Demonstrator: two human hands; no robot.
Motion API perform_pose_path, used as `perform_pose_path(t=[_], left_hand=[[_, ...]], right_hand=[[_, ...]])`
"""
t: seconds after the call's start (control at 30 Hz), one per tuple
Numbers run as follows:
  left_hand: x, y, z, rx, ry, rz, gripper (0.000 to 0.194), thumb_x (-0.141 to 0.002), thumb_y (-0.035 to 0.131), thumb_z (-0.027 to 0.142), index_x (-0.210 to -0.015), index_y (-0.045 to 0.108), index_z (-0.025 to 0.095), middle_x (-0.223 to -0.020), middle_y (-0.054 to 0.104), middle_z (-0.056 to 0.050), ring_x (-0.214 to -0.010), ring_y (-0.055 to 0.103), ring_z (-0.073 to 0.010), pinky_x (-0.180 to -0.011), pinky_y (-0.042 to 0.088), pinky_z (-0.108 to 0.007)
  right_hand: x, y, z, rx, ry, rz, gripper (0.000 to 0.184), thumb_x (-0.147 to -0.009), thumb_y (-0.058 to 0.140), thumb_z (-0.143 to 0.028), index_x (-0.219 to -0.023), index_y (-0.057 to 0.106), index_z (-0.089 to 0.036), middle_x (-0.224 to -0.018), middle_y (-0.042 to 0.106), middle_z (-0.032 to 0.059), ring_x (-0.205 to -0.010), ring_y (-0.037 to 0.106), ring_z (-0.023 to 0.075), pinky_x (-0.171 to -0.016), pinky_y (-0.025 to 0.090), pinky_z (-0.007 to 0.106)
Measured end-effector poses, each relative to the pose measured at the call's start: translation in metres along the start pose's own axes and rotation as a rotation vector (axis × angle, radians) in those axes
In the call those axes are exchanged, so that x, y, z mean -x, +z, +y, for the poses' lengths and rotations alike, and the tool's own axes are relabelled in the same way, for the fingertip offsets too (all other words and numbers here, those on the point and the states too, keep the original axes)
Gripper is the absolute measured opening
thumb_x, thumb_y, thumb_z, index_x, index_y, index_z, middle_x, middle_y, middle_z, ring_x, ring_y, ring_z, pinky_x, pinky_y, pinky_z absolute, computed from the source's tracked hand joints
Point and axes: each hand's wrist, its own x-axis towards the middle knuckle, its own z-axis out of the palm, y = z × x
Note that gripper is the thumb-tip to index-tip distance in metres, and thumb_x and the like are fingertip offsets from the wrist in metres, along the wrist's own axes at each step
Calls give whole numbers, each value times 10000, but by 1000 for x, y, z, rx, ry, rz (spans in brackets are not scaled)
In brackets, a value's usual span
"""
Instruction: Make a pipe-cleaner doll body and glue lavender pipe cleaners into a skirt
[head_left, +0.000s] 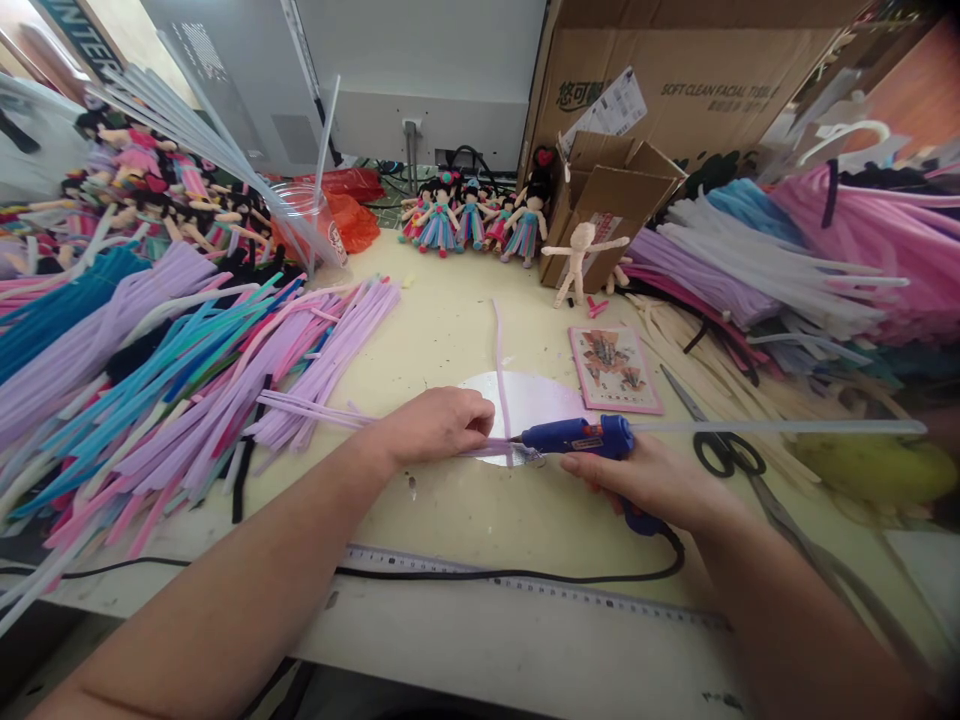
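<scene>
"Nearest?"

"White ruler with black markings (pixel 540 587) along the pale yellow bench (pixel 420 340), black cord (pixel 450 574) crossing it. Beyond: left hand (pixel 442 425) pinching thin lilac fuzzy stems (pixel 315 406); right hand (pixel 649 475) wrapped round a blue plastic glue gun (pixel 570 437)."

"The work?"

"Between the hands. Stems appear to meet a single lilac fuzzy strand (pixel 501 385) lying across a whitish round disc (pixel 540 395). Nozzle at the crossing; contact, can't tell."

"Done well?"

"I'd say pin flat, dab sparingly, fingertips clear of the tip."

"Farther?"

"Black-haired dolls in striped skirts (pixel 442 225), standing."

Left grip (pixel 442 425), right grip (pixel 651 482), left forearm (pixel 277 545), right forearm (pixel 784 600), all bare
</scene>
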Motion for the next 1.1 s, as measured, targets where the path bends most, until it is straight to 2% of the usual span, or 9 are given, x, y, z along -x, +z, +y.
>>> perform_pose_path(t=[0.17, 0.37, 0.53, 0.97, 1.1], left_hand=[[1, -3, 4, 40, -11, 3, 272, -851, 568, 462, -834, 576, 191, -819, 607, 3, -706, 509, -132, -611, 337, -255], [0, -3, 6, 33, 14, -18, 171, -811, 605, 349, -763, 576, 188, -837, 588, 2, -737, 510, -129, -646, 352, -252], [-1, 1, 2, 29, 4, -8, 205, -830, 582, 378, -756, 582, 188, -798, 600, 0, -727, 517, -136, -644, 345, -261], [-2, 1, 3, 43, -18, -16, 124, -795, 603, 312, -760, 603, 194, -817, 609, 6, -734, 514, -132, -639, 336, -254], [-2, 1, 1, 41, -1, -18, 176, -824, 592, 360, -770, 610, 193, -825, 610, 6, -746, 516, -134, -651, 343, -255]], right_hand=[[0, 0, 0, 12, -2, -6, 431, -774, 627, -587, -611, 522, -202, -495, 494, -33, -442, 482, 93, -403, 379, 213], [0, 0, 1, 17, -11, -7, 429, -773, 627, -592, -622, 526, -203, -498, 499, -35, -442, 483, 94, -403, 378, 215], [0, 0, 1, 1, -8, -15, 420, -770, 633, -590, -629, 531, -208, -489, 494, -38, -437, 478, 97, -404, 372, 220], [0, 0, 2, 19, 8, -8, 377, -783, 631, -566, -704, 552, -206, -526, 491, -43, -453, 495, 97, -405, 395, 212], [0, 1, 3, 4, -11, -13, 381, -786, 632, -573, -715, 550, -207, -553, 510, -39, -463, 498, 95, -408, 403, 210]])
